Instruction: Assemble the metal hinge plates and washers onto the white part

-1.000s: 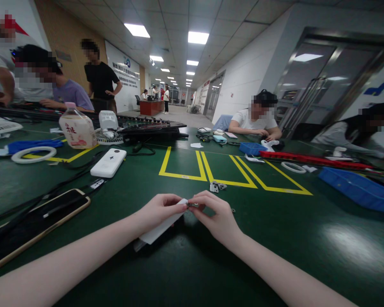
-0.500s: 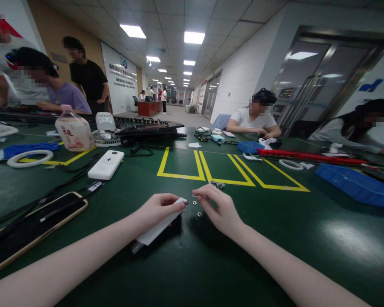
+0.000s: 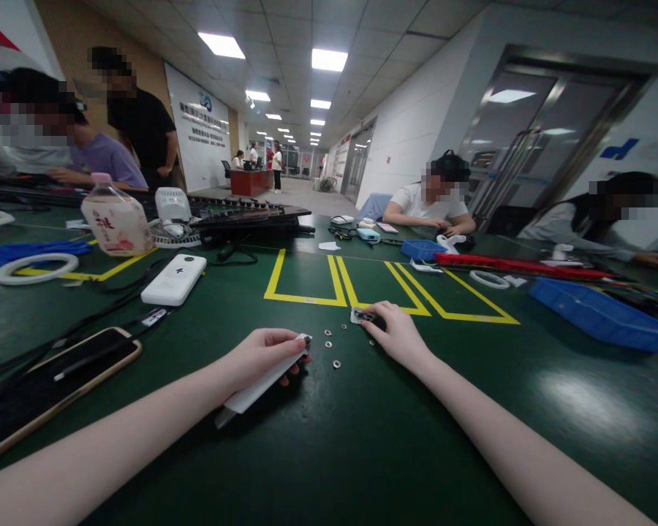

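My left hand (image 3: 271,358) is closed around a long white bar (image 3: 260,386) that slants up to the right. A small dark piece (image 3: 308,341) shows at the bar's upper end, by my thumb. To the right, my right hand (image 3: 398,332) has its thumb and fingertips closed on a small grey metal part (image 3: 363,315) lying on the table near the yellow tape; the fingers partly hide it. Between the hands lie several small metal rings, among them a nearer ring (image 3: 336,364) and one farther back (image 3: 327,333).
On the green table (image 3: 329,453), a phone (image 3: 60,394), a white power bank (image 3: 174,279) and black cables are at left. A drink bottle (image 3: 115,219) stands behind them. A blue tray (image 3: 603,314) sits at right. Yellow tape (image 3: 307,299) marks outlines ahead. Several people work around the table.
My right hand has moved from the small rings to the grey metal part farther right. My left hand still grips the white bar. The whole view has shifted slightly.
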`<state>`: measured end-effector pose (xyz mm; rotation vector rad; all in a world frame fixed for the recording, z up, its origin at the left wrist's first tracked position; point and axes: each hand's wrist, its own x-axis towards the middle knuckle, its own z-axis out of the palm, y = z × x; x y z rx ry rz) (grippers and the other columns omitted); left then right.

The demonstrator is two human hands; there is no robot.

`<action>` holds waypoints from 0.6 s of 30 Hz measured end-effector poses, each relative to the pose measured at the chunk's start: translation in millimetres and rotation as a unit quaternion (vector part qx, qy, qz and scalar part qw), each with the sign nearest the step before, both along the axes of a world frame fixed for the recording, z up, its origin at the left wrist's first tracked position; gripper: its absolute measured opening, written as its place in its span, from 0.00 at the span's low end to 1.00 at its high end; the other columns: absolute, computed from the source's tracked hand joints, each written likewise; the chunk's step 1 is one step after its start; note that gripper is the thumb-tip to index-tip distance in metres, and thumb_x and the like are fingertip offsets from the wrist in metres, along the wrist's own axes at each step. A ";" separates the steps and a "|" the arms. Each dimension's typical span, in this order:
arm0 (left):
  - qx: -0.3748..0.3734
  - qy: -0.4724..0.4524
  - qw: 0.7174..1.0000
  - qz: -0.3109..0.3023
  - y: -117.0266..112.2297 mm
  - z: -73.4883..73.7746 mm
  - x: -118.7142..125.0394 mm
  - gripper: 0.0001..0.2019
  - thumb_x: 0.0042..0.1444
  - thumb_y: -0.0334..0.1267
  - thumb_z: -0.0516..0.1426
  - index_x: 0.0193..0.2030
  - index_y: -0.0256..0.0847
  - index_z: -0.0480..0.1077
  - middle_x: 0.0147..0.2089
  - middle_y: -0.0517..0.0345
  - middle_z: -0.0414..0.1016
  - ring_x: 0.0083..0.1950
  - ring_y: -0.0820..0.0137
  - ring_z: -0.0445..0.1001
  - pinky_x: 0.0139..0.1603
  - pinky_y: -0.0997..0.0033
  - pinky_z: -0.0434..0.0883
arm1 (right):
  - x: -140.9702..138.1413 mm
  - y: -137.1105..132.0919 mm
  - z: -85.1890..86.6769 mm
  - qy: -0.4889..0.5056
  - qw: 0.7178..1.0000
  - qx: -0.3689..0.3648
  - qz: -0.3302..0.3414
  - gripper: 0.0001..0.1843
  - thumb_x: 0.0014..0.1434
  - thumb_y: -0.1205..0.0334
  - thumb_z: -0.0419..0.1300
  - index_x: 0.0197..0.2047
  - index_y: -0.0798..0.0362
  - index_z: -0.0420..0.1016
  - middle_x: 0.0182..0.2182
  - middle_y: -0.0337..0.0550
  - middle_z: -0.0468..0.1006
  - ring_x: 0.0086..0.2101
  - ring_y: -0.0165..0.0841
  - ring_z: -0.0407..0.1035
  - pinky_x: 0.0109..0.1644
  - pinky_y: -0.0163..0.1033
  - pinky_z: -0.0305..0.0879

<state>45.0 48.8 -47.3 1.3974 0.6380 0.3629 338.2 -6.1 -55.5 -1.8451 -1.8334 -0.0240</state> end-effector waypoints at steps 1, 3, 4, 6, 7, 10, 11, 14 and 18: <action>-0.001 0.000 1.000 -0.002 0.0 0.3 -0.1 0.21 0.53 0.52 0.61 0.44 0.36 0.74 0.46 0.49 0.75 0.39 0.67 0.73 0.34 0.69 0.69 | -1.2 0.2 -0.3 0.005 1.000 0.000 0.000 0.11 0.60 0.62 0.60 0.45 0.55 0.76 0.43 0.48 0.73 0.45 0.40 0.67 0.49 0.47 0.64; -0.001 0.001 1.000 -0.007 -0.9 1.4 -0.4 0.20 0.54 0.51 0.60 0.44 0.36 0.74 0.46 0.49 0.75 0.39 0.67 0.72 0.34 0.69 0.69 | -2.0 0.7 -0.7 0.021 1.000 -0.001 0.000 0.14 0.59 0.63 0.60 0.49 0.55 0.73 0.44 0.48 0.73 0.46 0.40 0.66 0.50 0.47 0.63; -0.001 0.000 1.000 -0.008 -1.5 1.9 -0.5 0.19 0.54 0.51 0.60 0.44 0.36 0.74 0.45 0.49 0.75 0.39 0.67 0.72 0.34 0.70 0.69 | -1.6 1.0 -0.7 0.031 1.000 -0.003 0.001 0.17 0.59 0.63 0.60 0.52 0.55 0.72 0.45 0.48 0.73 0.47 0.40 0.66 0.51 0.46 0.63; 0.001 -0.001 1.000 -0.008 -2.7 2.7 -0.7 0.19 0.55 0.50 0.60 0.44 0.36 0.74 0.45 0.50 0.74 0.39 0.68 0.72 0.34 0.70 0.69 | -0.1 1.6 0.2 0.056 0.998 -0.008 0.005 0.20 0.59 0.64 0.60 0.55 0.55 0.70 0.44 0.48 0.73 0.45 0.38 0.67 0.49 0.44 0.64; 0.003 0.000 1.000 -0.005 -3.1 2.9 -0.7 0.19 0.55 0.50 0.60 0.44 0.36 0.73 0.45 0.50 0.74 0.39 0.68 0.72 0.34 0.70 0.69 | 0.8 1.8 1.1 0.069 0.998 -0.011 0.006 0.19 0.58 0.64 0.60 0.54 0.55 0.71 0.42 0.47 0.73 0.43 0.37 0.68 0.48 0.43 0.64; 0.006 0.008 1.000 -0.003 -2.4 1.8 -0.7 0.19 0.55 0.50 0.60 0.44 0.36 0.73 0.45 0.50 0.74 0.39 0.68 0.72 0.35 0.70 0.69 | 2.9 2.2 4.9 0.112 0.994 -0.017 0.003 0.14 0.56 0.63 0.62 0.46 0.54 0.77 0.38 0.45 0.74 0.37 0.34 0.69 0.42 0.40 0.64; 0.005 0.011 1.000 -0.004 -1.7 1.0 -0.5 0.19 0.55 0.50 0.60 0.44 0.36 0.73 0.45 0.50 0.74 0.39 0.68 0.72 0.34 0.70 0.69 | 3.4 2.3 6.1 0.130 0.991 -0.015 -0.003 0.12 0.55 0.63 0.63 0.43 0.54 0.78 0.38 0.44 0.74 0.36 0.33 0.69 0.41 0.39 0.64; 0.005 0.010 1.000 -0.013 -0.2 -1.3 0.0 0.20 0.54 0.51 0.60 0.45 0.36 0.73 0.45 0.51 0.74 0.39 0.68 0.72 0.34 0.70 0.69 | 5.0 3.1 8.3 0.195 0.980 0.004 -0.039 0.09 0.54 0.63 0.61 0.38 0.56 0.79 0.35 0.45 0.76 0.35 0.34 0.69 0.41 0.38 0.64; 0.014 0.012 1.000 -0.002 -2.2 -0.4 0.7 0.19 0.55 0.50 0.59 0.45 0.36 0.73 0.44 0.51 0.74 0.39 0.67 0.72 0.34 0.70 0.69 | 2.8 4.2 12.8 0.315 0.945 0.021 -0.090 0.10 0.56 0.64 0.56 0.35 0.58 0.78 0.32 0.46 0.77 0.34 0.35 0.70 0.40 0.39 0.67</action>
